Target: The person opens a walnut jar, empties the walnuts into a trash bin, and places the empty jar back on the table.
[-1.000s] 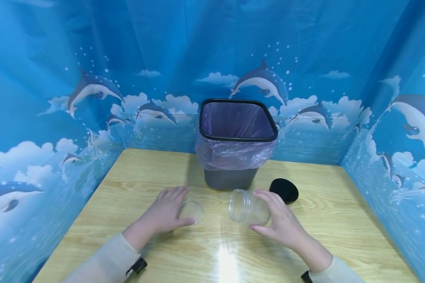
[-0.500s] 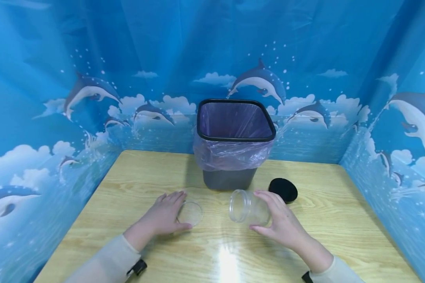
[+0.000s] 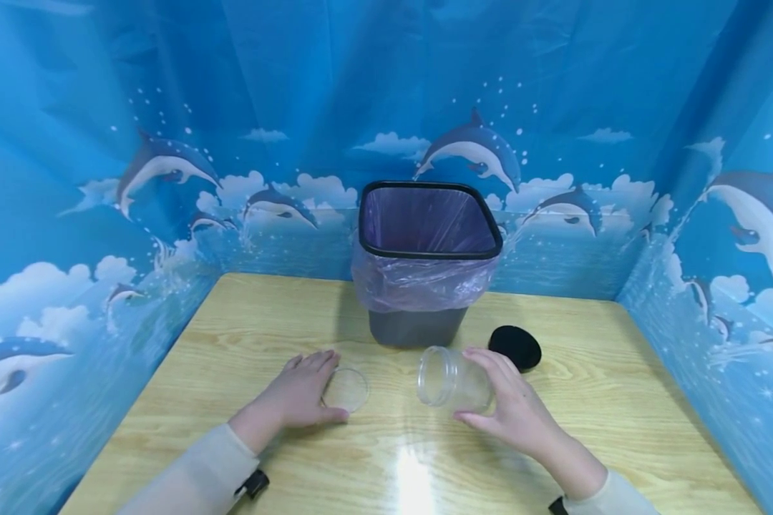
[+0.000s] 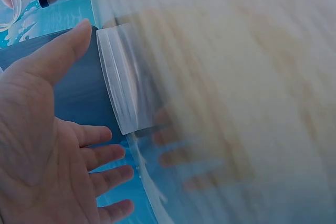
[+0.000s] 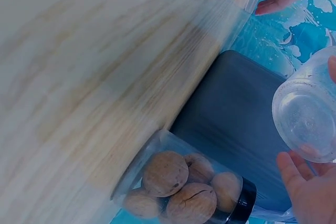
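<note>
My right hand [image 3: 509, 404] grips a clear plastic jar [image 3: 456, 378], fingers on one side and thumb on the other. The jar lies sideways with its open mouth toward the left; its round base [image 5: 307, 121] shows in the right wrist view. My left hand [image 3: 299, 393] is beside a clear round lid [image 3: 348, 390] on the table. In the left wrist view its fingers [image 4: 105, 156] are spread and relaxed, and the thumb is close to the lid's edge. Whether this hand touches the lid I cannot tell.
A grey bin [image 3: 419, 325] with a purple liner stands behind the hands. Behind the right hand is a clear jar with a black lid [image 3: 515, 347]; several brown walnuts [image 5: 191, 203] are inside it. A blue dolphin-print curtain [image 3: 283, 107] surrounds the wooden table [image 3: 264, 307].
The head view has shifted slightly. My left thumb has drawn back a little to the left, while the right hand keeps its grip on the jar almost motionless.
</note>
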A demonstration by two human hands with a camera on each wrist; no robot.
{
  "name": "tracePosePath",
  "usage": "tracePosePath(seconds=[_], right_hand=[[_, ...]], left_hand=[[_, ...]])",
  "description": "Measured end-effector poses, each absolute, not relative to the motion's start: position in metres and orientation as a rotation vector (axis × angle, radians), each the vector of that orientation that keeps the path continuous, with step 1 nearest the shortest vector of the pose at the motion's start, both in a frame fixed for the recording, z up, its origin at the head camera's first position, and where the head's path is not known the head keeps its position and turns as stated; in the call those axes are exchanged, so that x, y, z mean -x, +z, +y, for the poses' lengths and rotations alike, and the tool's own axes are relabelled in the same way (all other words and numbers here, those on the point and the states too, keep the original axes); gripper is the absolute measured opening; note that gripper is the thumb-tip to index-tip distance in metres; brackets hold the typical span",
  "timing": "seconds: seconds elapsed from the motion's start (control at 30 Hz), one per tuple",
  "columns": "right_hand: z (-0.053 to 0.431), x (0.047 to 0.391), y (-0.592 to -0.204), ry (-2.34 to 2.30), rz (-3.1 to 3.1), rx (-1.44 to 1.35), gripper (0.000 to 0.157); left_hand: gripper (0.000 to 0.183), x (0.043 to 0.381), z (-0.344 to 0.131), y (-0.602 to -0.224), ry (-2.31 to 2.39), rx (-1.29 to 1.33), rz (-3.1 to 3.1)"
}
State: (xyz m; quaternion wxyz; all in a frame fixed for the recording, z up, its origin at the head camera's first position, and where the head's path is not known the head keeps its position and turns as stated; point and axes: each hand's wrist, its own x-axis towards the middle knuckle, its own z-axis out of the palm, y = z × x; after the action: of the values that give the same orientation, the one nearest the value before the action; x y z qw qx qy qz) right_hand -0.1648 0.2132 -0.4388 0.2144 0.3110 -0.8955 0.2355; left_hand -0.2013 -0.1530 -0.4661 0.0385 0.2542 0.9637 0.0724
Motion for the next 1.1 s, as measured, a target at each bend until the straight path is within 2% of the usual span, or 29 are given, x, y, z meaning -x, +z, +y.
tracePosePath(seconds=[1.1], right_hand=[[0.2085,0.1645,-0.4419,0.641,-2.493,-0.86,0.09]], left_hand=[[0.096,0.2085,-0.1462,-0.4662,0.247,-0.803,2.936]])
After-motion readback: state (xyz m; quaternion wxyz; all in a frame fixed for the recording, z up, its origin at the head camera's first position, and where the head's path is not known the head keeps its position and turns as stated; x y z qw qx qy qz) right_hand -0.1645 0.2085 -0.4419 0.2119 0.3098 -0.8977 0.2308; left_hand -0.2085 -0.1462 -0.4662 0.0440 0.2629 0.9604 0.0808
